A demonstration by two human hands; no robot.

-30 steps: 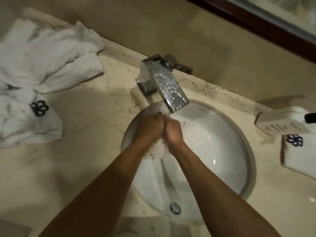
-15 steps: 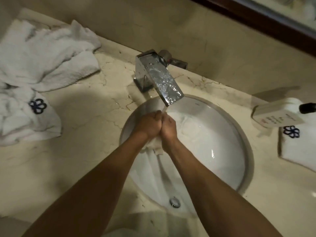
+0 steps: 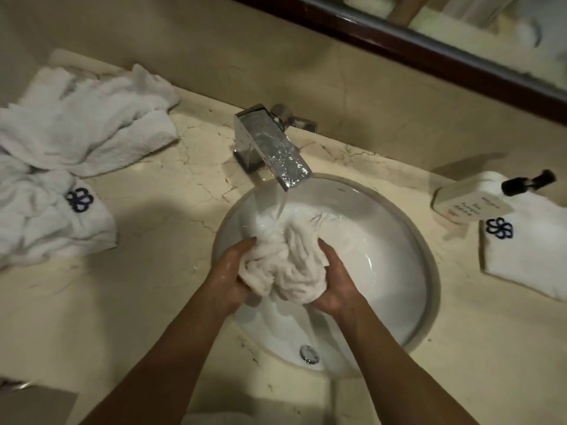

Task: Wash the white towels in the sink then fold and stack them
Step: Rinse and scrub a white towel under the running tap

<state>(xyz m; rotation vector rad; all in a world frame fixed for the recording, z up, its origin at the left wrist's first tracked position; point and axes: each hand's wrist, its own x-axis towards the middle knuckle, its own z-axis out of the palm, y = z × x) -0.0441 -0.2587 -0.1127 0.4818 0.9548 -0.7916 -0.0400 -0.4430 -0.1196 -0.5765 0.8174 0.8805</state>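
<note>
Marble bench [image 3: 147,286] held a towel pile [image 3: 61,167] on the left | left hand [image 3: 228,276] and right hand [image 3: 336,285] both squeezed the wet towel [image 3: 285,265] in the sink [image 3: 399,317] under the tap [image 3: 273,148] | soap bottle [image 3: 460,200] lay right | risk: running water could splash onto the bench.

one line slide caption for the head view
Both hands scrub a bunched white towel under the running faucet over the sink.
</note>
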